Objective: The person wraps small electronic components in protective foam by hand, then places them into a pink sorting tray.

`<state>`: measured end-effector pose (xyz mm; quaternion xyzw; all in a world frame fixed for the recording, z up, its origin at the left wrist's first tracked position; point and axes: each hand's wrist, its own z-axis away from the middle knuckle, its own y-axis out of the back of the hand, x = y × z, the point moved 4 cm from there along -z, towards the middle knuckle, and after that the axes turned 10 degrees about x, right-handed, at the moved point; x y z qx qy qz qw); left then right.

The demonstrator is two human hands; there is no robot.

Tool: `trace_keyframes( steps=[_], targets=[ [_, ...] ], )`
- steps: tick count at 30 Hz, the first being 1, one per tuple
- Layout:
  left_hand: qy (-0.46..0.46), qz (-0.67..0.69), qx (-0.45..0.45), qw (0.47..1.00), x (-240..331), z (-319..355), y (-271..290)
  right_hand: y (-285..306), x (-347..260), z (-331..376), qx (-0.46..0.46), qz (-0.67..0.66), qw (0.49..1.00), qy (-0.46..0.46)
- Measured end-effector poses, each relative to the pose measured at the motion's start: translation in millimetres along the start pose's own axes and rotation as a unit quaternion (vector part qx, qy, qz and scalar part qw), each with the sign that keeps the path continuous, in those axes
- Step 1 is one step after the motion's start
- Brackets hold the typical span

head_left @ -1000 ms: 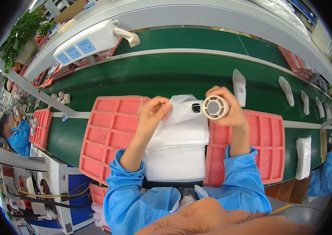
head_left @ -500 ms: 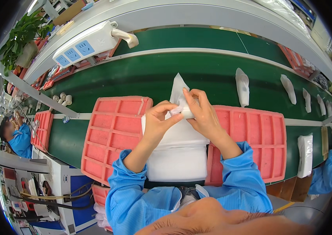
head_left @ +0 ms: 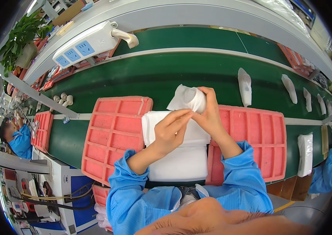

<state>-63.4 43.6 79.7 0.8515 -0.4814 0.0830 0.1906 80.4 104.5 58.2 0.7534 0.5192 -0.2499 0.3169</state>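
Above the belt edge my right hand (head_left: 210, 111) is closed around a small rounded item in a white, thin, slightly see-through wrapper (head_left: 185, 98). The wrapper's loose end flares out to the left, and the item inside is mostly hidden. My left hand (head_left: 170, 131) pinches the near edge of the wrapper, its fingertips meeting my right thumb. Under both hands lies a stack of white wrapping sheets (head_left: 177, 162). A pink tray with compartments (head_left: 113, 133) lies left of the stack, and another pink tray (head_left: 252, 143) lies to its right.
Several white wrapped pieces (head_left: 244, 88) lie along the green belt (head_left: 134, 76) to the right. Small white round parts (head_left: 67, 100) sit at left. A power strip (head_left: 85, 45) hangs above the belt. Co-workers in blue are at far left (head_left: 19, 137) and far right (head_left: 326, 172).
The wrapper's pointed end no longer sticks up; it now spreads to the left around the item. My left hand has moved slightly right and down, and more of the sheet stack shows.
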Motion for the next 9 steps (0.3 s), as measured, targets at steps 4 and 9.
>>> trace_keyframes(
  steps=[4,9],
  targets=[
    [0.058,-0.028,-0.053,0.997,-2.5,-7.7,6.4,-2.8,10.9,7.3,-0.010,-0.068,0.990,-0.127],
    [0.100,-0.052,-0.075,0.991,-20.3,-2.0,-3.7,-10.7,6.0,18.1,-0.089,-0.151,0.972,-0.156]
  ],
)
